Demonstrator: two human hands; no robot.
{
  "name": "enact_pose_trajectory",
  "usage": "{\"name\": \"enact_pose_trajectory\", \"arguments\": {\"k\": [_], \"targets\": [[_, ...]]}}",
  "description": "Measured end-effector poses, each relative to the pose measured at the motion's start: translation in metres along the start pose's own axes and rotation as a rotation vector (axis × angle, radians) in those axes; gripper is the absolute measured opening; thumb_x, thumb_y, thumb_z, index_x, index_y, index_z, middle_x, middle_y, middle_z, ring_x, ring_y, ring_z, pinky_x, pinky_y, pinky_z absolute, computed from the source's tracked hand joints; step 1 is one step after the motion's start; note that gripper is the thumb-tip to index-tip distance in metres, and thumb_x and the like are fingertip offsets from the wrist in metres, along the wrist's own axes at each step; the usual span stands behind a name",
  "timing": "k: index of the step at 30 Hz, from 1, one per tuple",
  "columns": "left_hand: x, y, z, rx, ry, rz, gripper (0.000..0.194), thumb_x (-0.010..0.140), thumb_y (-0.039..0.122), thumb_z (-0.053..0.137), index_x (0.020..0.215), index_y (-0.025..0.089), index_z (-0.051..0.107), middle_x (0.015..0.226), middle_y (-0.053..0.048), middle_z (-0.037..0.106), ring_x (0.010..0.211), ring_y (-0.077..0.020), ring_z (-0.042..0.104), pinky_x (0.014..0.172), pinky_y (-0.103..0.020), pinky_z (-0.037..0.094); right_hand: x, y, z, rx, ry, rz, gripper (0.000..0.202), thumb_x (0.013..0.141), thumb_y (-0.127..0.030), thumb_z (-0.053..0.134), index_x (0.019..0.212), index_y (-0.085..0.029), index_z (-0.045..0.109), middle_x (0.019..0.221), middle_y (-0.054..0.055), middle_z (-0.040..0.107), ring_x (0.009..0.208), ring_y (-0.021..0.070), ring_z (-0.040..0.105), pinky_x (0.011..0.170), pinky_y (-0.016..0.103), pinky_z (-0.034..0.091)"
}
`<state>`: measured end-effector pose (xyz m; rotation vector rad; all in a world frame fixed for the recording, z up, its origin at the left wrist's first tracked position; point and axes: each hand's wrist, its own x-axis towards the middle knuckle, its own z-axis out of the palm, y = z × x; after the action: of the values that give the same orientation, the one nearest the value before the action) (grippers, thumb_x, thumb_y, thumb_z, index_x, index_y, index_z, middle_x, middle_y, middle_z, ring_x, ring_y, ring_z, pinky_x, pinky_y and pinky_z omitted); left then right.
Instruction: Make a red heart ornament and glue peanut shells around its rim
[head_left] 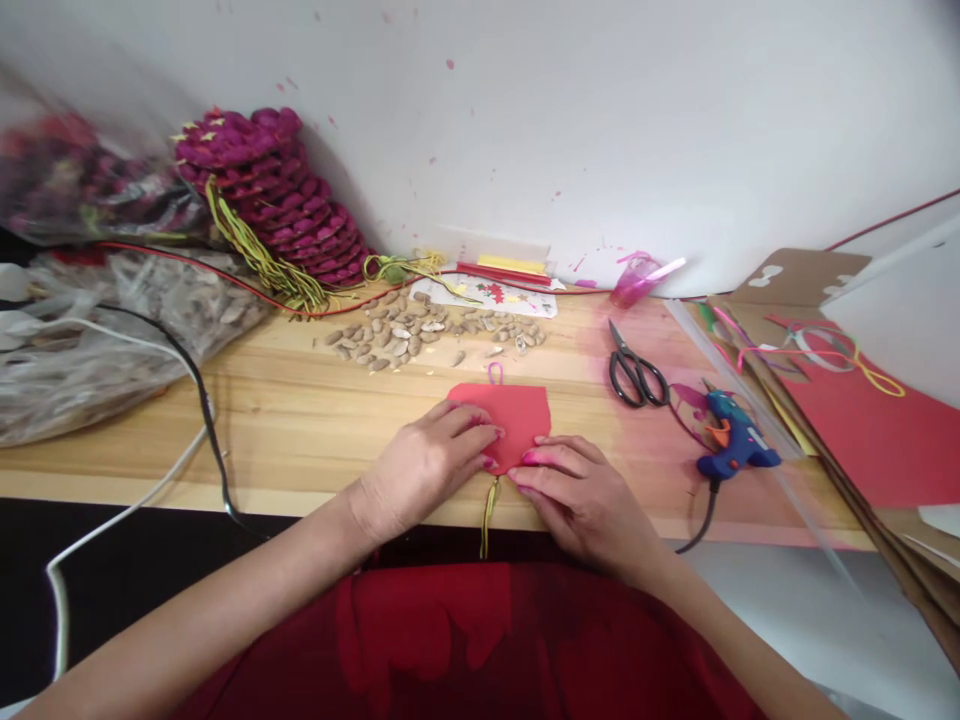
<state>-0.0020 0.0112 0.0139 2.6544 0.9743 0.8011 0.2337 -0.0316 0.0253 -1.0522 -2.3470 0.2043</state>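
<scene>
A red paper piece [517, 415] lies on the wooden table near its front edge. A small purple loop [495, 373] sticks out at its top, and a green and yellow tassel [489, 520] hangs from its bottom over the table edge. My left hand [427, 455] rests on the paper's left part, fingers bent together and pressing on it. At the lower right edge of the paper, my right hand [581, 490] presses with its fingertips, fingers close together. Both hands have pink-stained fingertips.
Peanut-like shells [397, 330] lie behind the paper. Black-handled scissors [636, 375] and a blue glue gun [735, 440] are on the right, beside red sheets [885, 430]. A purple stacked craft [277, 200] and plastic bags [112, 340] stand left, with cables crossing there.
</scene>
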Motion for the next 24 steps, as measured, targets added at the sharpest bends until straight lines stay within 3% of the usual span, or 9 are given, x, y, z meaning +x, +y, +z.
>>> {"name": "enact_pose_trajectory", "arguments": {"k": [3, 7, 12, 14, 18, 24], "targets": [[-0.004, 0.003, 0.008, 0.088, -0.005, -0.019, 0.031, 0.096, 0.022, 0.056, 0.124, 0.012, 0.065, 0.128, -0.017, 0.061, 0.121, -0.0268, 0.056, 0.103, -0.042, 0.052, 0.001, -0.001, 0.0, 0.007, -0.004, 0.006, 0.017, 0.09, -0.015, 0.065, 0.101, -0.02, 0.076, 0.098, 0.006, 0.076, 0.103, 0.0235, 0.064, 0.093, 0.039, 0.052], [-0.006, 0.005, 0.011, 0.168, -0.103, -0.002, 0.036, 0.095, 0.018, 0.057, 0.13, 0.016, 0.063, 0.141, -0.017, 0.055, 0.134, -0.0311, 0.048, 0.109, -0.045, 0.048, 0.0, -0.001, -0.002, 0.027, 0.002, 0.038, 0.015, 0.09, -0.016, 0.064, 0.101, -0.02, 0.075, 0.099, 0.006, 0.076, 0.102, 0.0226, 0.064, 0.094, 0.038, 0.051], [-0.005, 0.007, 0.007, 0.209, -0.131, -0.011, 0.038, 0.095, 0.016, 0.056, 0.133, 0.017, 0.062, 0.143, -0.018, 0.055, 0.135, -0.0313, 0.05, 0.108, -0.047, 0.049, 0.001, 0.011, -0.013, -0.024, 0.12, 0.38, 0.019, 0.091, -0.022, 0.062, 0.106, -0.015, 0.071, 0.102, 0.01, 0.075, 0.097, 0.0235, 0.065, 0.089, 0.038, 0.052], [-0.004, 0.008, 0.007, 0.227, -0.136, 0.005, 0.039, 0.095, 0.016, 0.055, 0.133, 0.017, 0.062, 0.143, -0.017, 0.055, 0.134, -0.0316, 0.051, 0.107, -0.048, 0.05, 0.004, 0.017, -0.016, -0.056, 0.093, 0.486, 0.022, 0.089, -0.023, 0.064, 0.107, -0.014, 0.071, 0.102, 0.011, 0.075, 0.097, 0.0265, 0.065, 0.089, 0.042, 0.051], [-0.002, 0.008, 0.008, 0.267, -0.157, 0.028, 0.042, 0.094, 0.014, 0.056, 0.135, 0.018, 0.061, 0.145, -0.017, 0.054, 0.133, -0.0332, 0.052, 0.107, -0.051, 0.049, 0.013, 0.022, -0.016, -0.02, 0.016, 0.616, 0.024, 0.087, -0.022, 0.063, 0.106, -0.013, 0.073, 0.101, 0.013, 0.075, 0.097, 0.0287, 0.067, 0.091, 0.044, 0.05], [-0.002, 0.008, 0.006, 0.281, -0.211, 0.026, 0.045, 0.094, 0.015, 0.056, 0.139, 0.021, 0.057, 0.149, -0.011, 0.052, 0.136, -0.0337, 0.049, 0.105, -0.052, 0.05, 0.024, 0.02, -0.019, 0.096, -0.033, 0.711, 0.025, 0.087, -0.02, 0.059, 0.105, -0.014, 0.075, 0.104, 0.011, 0.079, 0.092, 0.0245, 0.072, 0.084, 0.037, 0.055]]}}
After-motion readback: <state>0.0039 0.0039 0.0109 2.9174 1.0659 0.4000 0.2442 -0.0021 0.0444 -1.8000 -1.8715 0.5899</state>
